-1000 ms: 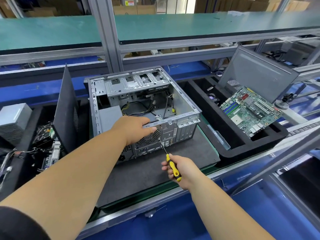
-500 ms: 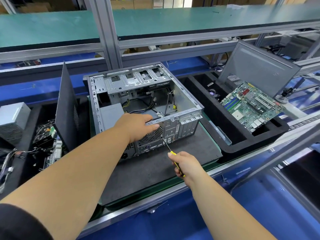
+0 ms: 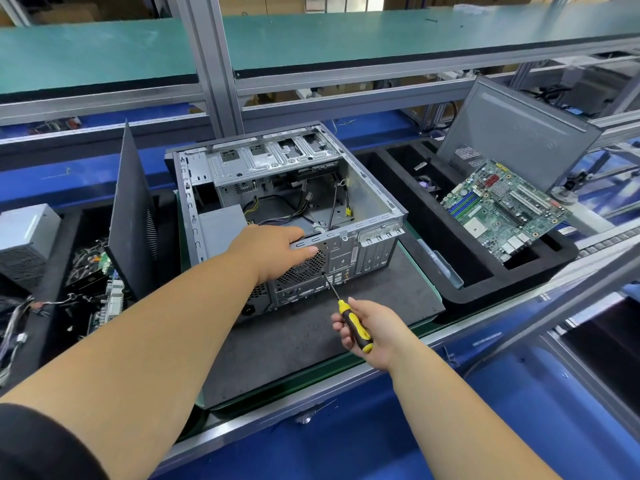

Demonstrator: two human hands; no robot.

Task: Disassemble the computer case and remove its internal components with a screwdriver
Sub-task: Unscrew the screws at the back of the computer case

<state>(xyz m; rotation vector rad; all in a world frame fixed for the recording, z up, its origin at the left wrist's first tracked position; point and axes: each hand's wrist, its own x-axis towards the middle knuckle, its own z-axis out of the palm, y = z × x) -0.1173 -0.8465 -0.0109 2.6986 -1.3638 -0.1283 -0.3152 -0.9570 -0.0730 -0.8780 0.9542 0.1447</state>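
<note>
Grey steel computer case [image 3: 287, 202], opened on its side, lies on the dark grey mat [image 3: 311, 341] of the tabletop, and everything else sits around it. Left hand [image 3: 273, 249] rests on the case's near rear edge, fingers curled over the metal rail above the round fan grille, thumb side toward the interior; that grip is clamped on the case, as it was a second ago. Right hand [image 3: 369, 329] is wrapped around the yellow-and-black-handled screwdriver [image 3: 346, 313], its grip closed on the handle, just in front of the case. The thin shaft slants up and left, with the tip touching the rear panel just below the fan grille. Half a second earlier the handle was mostly hidden inside the fist; now it shows again, rolled in the fingers, while the tip stays at the same spot.

Inside the case, loose black and yellow cables lie on the floor beside a grey box in the near left corner. Right of the case, a green motherboard [image 3: 502, 209] rests tilted in a black foam tray [image 3: 485, 282], with a grey side panel [image 3: 519, 133] leaning behind it. Left of the case stands a dark panel [image 3: 133, 216], upright on edge, and farther left a silver power supply box [image 3: 24, 237].
</note>
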